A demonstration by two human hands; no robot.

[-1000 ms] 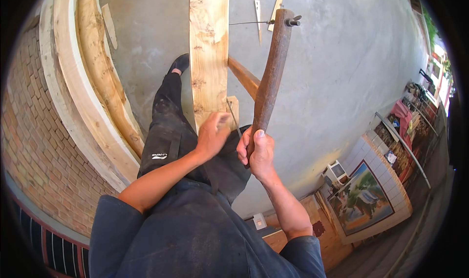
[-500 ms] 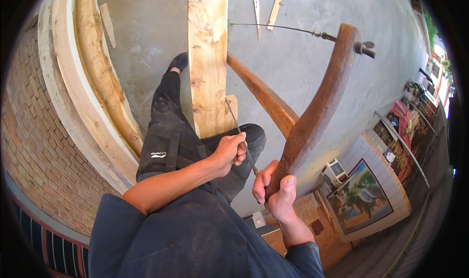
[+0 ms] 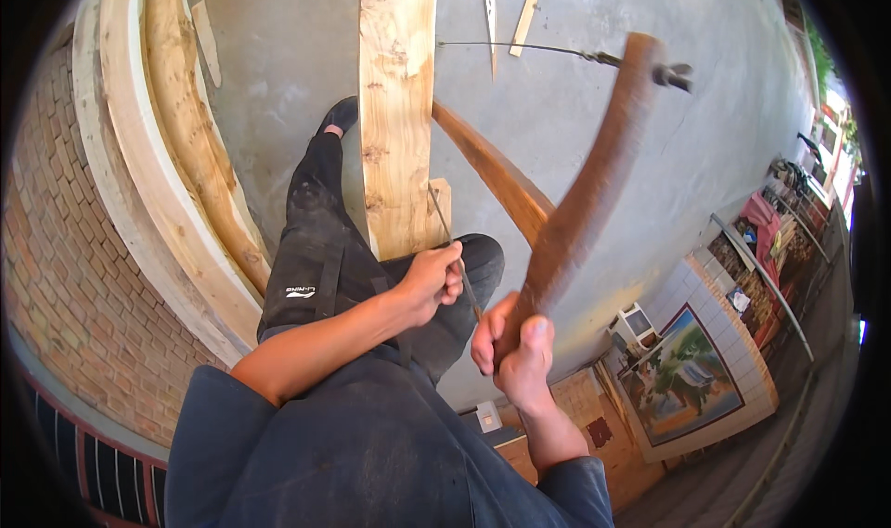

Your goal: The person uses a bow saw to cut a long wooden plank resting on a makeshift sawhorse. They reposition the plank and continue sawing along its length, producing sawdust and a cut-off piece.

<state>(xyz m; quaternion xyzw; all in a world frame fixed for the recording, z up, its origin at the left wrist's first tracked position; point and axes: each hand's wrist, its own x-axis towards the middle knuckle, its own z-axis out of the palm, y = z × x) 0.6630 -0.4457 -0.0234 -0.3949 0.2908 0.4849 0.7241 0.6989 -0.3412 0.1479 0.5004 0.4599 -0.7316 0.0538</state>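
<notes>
Although long timbers (image 3: 125,148) line the far left of the plank (image 3: 397,110), a strip of concrete floor (image 3: 269,27) shows between them, its nearer part taken up by the person's left leg (image 3: 320,203). The plank points straight away from the body. Just off the right corner of its near end I see the left hand (image 3: 432,282), fingers curled in beside the thin blade (image 3: 470,294) of a frame saw (image 3: 580,222); whether it pinches the metal or only touches it (the knuckles hide the contact) I cannot tell.

From the plank's right edge, past a small wooden block (image 3: 441,220), the blade slants back toward the right hand (image 3: 518,352), which is wrapped round the lower end of the saw's end bar. So the saw lies to the right of the plank, in the right hand's grasp, while the left hand is nearer the plank. The bar's long axis runs away from the body and leans outward, and the crossbar (image 3: 492,171) and wire (image 3: 520,48) reach back toward the plank's right edge. Farther right of the plank, the floor spreads wide around the bar; the tight spot is the near end, where bent knee (image 3: 484,259), blade and both hands crowd together.
</notes>
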